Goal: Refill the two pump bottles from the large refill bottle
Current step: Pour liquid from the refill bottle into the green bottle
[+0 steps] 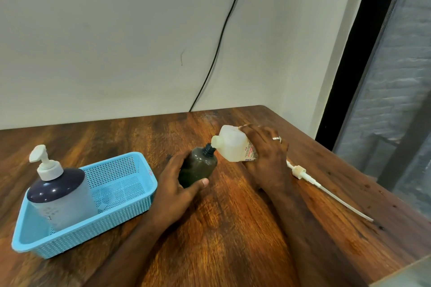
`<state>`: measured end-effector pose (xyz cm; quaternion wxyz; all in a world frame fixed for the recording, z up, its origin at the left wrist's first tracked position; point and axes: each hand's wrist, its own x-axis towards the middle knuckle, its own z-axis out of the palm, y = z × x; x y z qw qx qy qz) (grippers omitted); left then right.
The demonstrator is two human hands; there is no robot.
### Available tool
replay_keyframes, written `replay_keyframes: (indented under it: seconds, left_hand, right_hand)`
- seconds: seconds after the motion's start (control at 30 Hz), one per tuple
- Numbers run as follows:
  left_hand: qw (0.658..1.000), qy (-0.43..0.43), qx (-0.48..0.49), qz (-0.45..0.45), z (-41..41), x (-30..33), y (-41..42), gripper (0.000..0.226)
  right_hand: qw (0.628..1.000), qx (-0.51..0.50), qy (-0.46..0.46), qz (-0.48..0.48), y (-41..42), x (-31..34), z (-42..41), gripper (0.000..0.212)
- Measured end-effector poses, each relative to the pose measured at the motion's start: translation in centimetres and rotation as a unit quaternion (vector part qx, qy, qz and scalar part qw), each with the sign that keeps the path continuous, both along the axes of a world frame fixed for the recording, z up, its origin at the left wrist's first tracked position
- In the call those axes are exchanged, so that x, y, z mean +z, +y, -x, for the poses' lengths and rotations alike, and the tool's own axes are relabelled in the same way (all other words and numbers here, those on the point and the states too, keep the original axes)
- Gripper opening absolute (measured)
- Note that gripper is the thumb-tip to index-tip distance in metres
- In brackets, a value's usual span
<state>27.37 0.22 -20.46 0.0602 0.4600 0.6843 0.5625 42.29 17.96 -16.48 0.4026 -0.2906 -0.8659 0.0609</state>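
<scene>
My left hand [179,184] grips a small dark bottle [198,166] with an open black neck, tilted toward the right. My right hand [265,154] holds a white translucent bottle [232,143] with red print, tipped leftward so its open mouth sits just above the dark bottle's neck. A white pump head with its long dip tube [326,190] lies on the table to the right of my right hand. A larger bottle with a dark top and a white pump [58,191] stands in the blue basket [130,207] at the left.
The wooden table [221,228] meets a white wall at the back, and its right edge runs beside a dark-framed window. A black cable [219,37] hangs down the wall behind the table.
</scene>
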Motion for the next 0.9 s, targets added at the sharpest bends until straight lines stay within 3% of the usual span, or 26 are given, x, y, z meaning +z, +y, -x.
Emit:
replay_keyframes:
  seconds: [0.9]
  left_hand:
    - [1.000, 0.012, -0.005, -0.011, -0.10, 0.13, -0.18, 0.069]
  right_hand:
    - [1.000, 0.001, -0.001, -0.005, 0.22, -0.09, -0.06, 0.075]
